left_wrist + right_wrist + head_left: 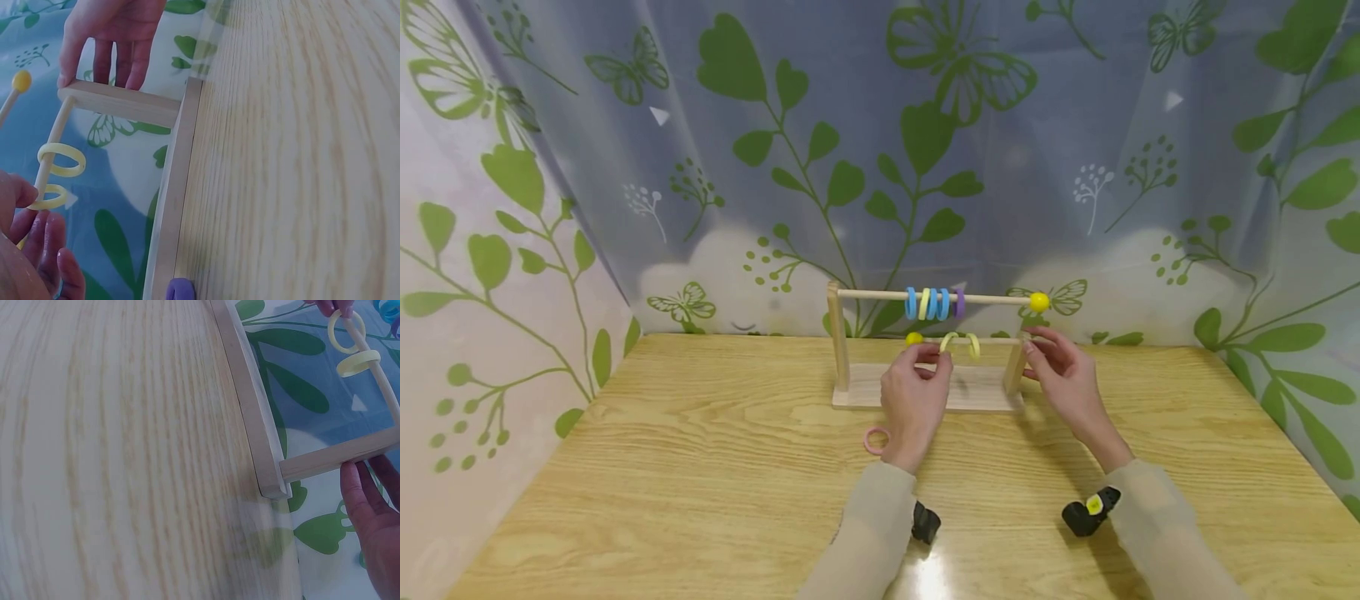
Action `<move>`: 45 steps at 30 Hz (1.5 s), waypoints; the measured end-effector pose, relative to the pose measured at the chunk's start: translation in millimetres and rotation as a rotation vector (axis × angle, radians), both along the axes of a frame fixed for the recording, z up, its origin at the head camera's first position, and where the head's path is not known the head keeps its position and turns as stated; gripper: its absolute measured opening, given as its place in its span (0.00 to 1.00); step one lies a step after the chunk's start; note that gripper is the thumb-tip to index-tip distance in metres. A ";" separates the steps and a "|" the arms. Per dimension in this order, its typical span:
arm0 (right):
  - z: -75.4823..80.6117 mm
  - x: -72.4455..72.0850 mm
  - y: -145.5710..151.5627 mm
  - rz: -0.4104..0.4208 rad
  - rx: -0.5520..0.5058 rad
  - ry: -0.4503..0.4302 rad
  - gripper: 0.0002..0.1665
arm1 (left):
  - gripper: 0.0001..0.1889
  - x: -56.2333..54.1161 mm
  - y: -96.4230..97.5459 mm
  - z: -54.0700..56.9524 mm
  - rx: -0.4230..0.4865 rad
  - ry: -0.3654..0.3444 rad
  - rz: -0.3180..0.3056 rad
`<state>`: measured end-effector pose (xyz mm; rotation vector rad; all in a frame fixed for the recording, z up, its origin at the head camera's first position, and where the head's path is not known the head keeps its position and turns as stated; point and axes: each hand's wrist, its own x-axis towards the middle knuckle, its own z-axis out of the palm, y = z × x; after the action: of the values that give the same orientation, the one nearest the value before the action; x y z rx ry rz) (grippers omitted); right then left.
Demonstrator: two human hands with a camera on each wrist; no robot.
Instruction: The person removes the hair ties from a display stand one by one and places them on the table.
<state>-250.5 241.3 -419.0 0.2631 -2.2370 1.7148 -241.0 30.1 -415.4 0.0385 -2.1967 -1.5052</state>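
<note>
A wooden stand (pixel 977 400) has a long upper rod (pixel 872 294) and a shorter lower rod (pixel 59 125), each tipped with a yellow ball. Two pale yellow rings (pixel 973 346) hang around the lower rod. My left hand (pixel 916 396) pinches the one nearer the ball between thumb and fingertips; the other ring (pixel 358 364) sits closer to the short post (pixel 125 103). My right hand (pixel 1067 379) grips that post near its top, thumb at the top end and fingers against its outer side (pixel 369 509). Blue, yellow and purple rings (pixel 934 304) hang on the upper rod.
A pink ring (pixel 877 440) lies on the wooden table (pixel 715 467) left of my left wrist. A purple piece (pixel 181 289) shows beside the base in the left wrist view. Behind the stand hangs a leaf-patterned curtain (pixel 820 208), close to the table's back edge.
</note>
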 end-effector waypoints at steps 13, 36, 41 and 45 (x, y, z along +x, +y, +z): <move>0.2 -1.0 -0.1 0.011 -0.025 0.011 0.26 | 0.06 0.2 -6.3 1.6 0.034 0.015 0.014; -1.2 1.1 0.3 0.007 -0.013 0.002 0.26 | 0.07 3.8 -18.1 4.0 0.075 -0.001 0.030; -0.9 0.6 0.0 0.007 -0.008 0.002 0.27 | 0.07 3.8 -21.3 4.9 0.078 0.018 0.028; -0.4 0.2 0.3 0.013 -0.014 0.010 0.26 | 0.07 2.1 -23.9 4.6 0.073 0.028 0.035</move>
<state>-250.3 241.6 -419.5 0.2829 -2.2199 1.7307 -238.8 6.2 -410.8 0.0789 -2.1082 -1.5572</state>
